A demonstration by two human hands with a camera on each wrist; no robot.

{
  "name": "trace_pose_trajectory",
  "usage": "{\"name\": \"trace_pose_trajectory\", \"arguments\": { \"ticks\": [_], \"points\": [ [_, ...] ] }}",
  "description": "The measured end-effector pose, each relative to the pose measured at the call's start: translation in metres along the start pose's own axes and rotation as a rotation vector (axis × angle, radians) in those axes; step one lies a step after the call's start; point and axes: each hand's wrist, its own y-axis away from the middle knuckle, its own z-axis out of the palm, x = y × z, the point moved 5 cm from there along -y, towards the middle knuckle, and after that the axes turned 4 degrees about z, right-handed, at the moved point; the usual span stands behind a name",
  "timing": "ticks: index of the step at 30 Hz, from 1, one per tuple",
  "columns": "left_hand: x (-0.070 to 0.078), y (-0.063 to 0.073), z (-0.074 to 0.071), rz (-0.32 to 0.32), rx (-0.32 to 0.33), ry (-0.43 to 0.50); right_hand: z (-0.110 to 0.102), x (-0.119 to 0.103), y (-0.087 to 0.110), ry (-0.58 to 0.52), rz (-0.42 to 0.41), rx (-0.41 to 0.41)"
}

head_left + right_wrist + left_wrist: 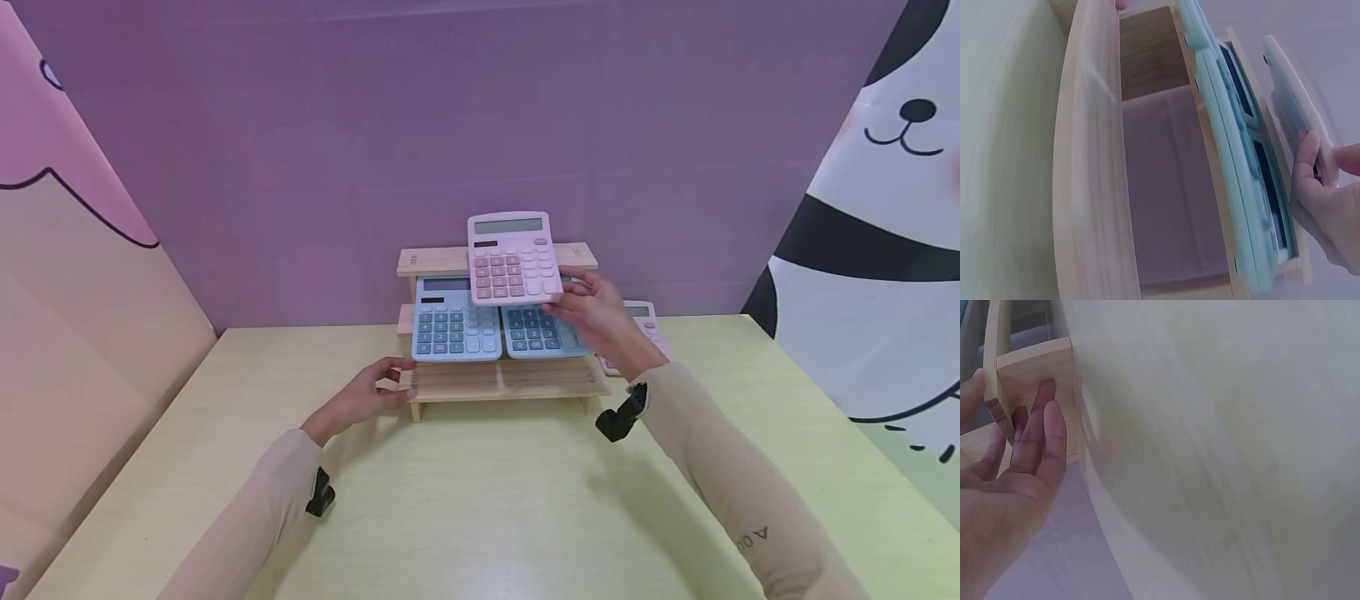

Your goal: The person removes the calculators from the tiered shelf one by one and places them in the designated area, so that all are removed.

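A pink calculator (pixel 514 260) is pinched by its lower right corner in my right hand (pixel 596 315), in front of the top tier of a wooden stepped rack (pixel 510 380). In the right wrist view, that calculator (pixel 1297 100) is seen edge-on, apart from the rack. Two blue calculators, a left one (pixel 456 325) and a right one (pixel 536 333), lean side by side on the middle tier; the right one is partly hidden. My left hand (pixel 367 390) grips the left end of the bottom tier, its thumb and fingers on either side of the board (pixel 996 394).
Another pink calculator (pixel 647 325) lies at the rack's right side, partly behind my right hand. The pale wooden table (pixel 480 500) spreads in front of the rack. Behind stands a purple backdrop (pixel 375 150), with a panda print (pixel 892 308) on the right.
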Motion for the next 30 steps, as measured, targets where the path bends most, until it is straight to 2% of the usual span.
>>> {"name": "trace_pose_trajectory", "arguments": {
  "ticks": [7, 14, 22, 25, 30],
  "points": [
    [0.001, 0.0, 0.003, 0.029, -0.018, 0.025, -0.019, -0.008, 0.011, -0.002, 0.0, 0.009],
    [0.004, 0.001, 0.004, 0.023, -0.017, 0.021, -0.04, -0.015, 0.02, -0.025, -0.017, -0.003],
    [0.002, -0.001, 0.005, 0.016, -0.011, 0.008, -0.064, -0.02, 0.028, 0.052, -0.038, 0.015],
    [0.001, -0.001, 0.005, 0.012, -0.012, 0.006, -0.073, -0.021, 0.03, 0.05, -0.048, 0.012],
    [0.001, -0.001, 0.004, 0.015, -0.015, 0.006, -0.086, -0.024, 0.034, -0.044, -0.068, -0.057]
  ]
}}
